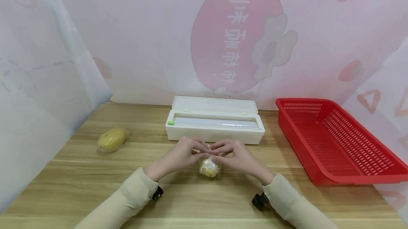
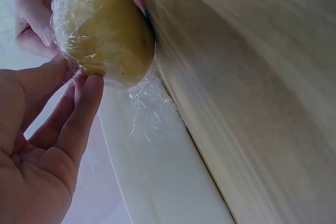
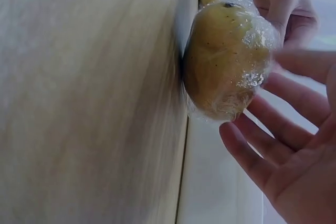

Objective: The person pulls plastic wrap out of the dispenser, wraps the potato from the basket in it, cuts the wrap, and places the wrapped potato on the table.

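A potato [image 1: 209, 171] covered in clear cling film [image 3: 260, 38] rests on the table between both hands, in front of a white box. My left hand [image 1: 183, 152] pinches the film at the top of the potato with thumb and fingertips. From the other side, my right hand [image 1: 239, 154] has its thumb and forefinger at the gathered film, the thumb blurred in the right wrist view. Its other fingers reach along the potato's side. In the left wrist view, a loose flap of film sticks out from the potato [image 2: 113, 35] towards the box.
Behind the hands stands the white cling film box [image 1: 215, 136], its lid raised and a roll inside. Another film-wrapped potato [image 1: 112, 139] lies at the left of the wooden table [image 1: 127, 176]. A red perforated basket [image 1: 313, 161] sits at the right.
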Available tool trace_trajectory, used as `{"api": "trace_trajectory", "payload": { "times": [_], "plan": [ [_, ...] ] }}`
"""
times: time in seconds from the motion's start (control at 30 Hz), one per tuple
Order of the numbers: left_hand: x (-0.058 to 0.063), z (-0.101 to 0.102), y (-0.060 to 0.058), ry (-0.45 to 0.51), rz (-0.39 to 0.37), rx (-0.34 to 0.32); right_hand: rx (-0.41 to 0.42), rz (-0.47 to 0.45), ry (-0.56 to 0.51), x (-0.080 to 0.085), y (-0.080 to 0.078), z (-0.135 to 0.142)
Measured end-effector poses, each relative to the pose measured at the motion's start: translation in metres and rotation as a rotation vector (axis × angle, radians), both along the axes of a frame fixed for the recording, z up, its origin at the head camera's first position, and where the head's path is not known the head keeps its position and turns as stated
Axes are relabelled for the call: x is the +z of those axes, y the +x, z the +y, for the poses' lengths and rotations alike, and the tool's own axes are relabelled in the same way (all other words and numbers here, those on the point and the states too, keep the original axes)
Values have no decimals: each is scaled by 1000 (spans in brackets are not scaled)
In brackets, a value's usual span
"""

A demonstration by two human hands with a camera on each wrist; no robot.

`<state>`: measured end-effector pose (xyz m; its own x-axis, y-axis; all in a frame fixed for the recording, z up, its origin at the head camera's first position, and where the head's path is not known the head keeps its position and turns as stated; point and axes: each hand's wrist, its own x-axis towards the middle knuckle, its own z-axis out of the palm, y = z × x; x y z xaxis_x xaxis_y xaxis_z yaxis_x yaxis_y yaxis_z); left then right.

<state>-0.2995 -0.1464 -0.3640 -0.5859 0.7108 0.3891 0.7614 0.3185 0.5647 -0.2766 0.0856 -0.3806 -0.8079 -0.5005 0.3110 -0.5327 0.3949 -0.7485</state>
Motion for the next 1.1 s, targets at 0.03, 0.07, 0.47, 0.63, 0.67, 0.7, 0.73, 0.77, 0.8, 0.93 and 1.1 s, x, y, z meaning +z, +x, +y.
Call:
{"api": "trace_trajectory", "payload": {
  "times": [0.03,0.07,0.47,0.63,0.67,0.7,0.73,0.77,0.8,0.93,1.1],
  "plan": [
    [0,0,0,-3,10,4,14,-14,1,0,0,0],
    [0,-1,0,-4,16,5,27,-25,5,1,0,1],
    [-2,0,-1,51,14,5,99,0,108,8,-1,5],
    [-2,0,-1,24,37,10,87,30,95,5,-4,6],
    [-1,-1,-1,9,35,6,82,35,93,4,-5,7],
    [0,-2,-1,-9,28,-2,79,36,91,3,-6,7],
    [0,-3,-1,-25,12,-14,77,35,89,2,-7,7],
    [2,-4,0,-43,-7,-26,77,34,86,2,-7,8],
    [2,-5,0,-62,-30,-36,76,34,85,1,-8,9],
    [6,-8,1,-133,-103,-72,78,20,72,0,-10,11],
    [8,-9,0,-189,-91,-97,95,-5,44,0,-9,11]
  ]
}}
